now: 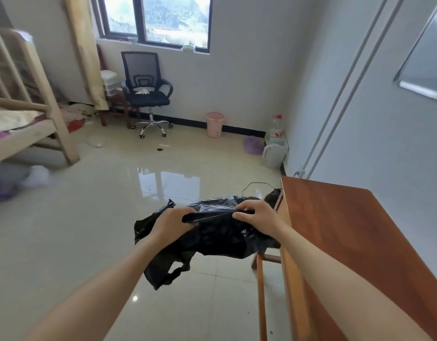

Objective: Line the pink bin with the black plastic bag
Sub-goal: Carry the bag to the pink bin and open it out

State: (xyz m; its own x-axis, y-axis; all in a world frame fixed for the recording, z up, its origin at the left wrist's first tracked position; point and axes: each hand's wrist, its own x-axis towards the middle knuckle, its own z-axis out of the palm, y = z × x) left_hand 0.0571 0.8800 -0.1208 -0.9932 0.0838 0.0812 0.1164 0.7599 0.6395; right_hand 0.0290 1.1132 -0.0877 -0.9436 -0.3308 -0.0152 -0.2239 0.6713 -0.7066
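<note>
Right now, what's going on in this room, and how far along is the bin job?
A person is standing beside a wooden table, holding a crumpled black plastic bag with both hands. The left hand and right hand each grip its top edge, apparently working it open. The pink bin stands across the room against the far wall, right of the office chair, apart from the bag. No black bag shows at its rim, so the lining is not yet done.

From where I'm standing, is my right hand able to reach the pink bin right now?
Probably not. The pink bin stands against the far wall beside the office chair, across open floor. Your right hand and left hand grip the black bag near you. Nothing blocks the way; walk over.
</note>
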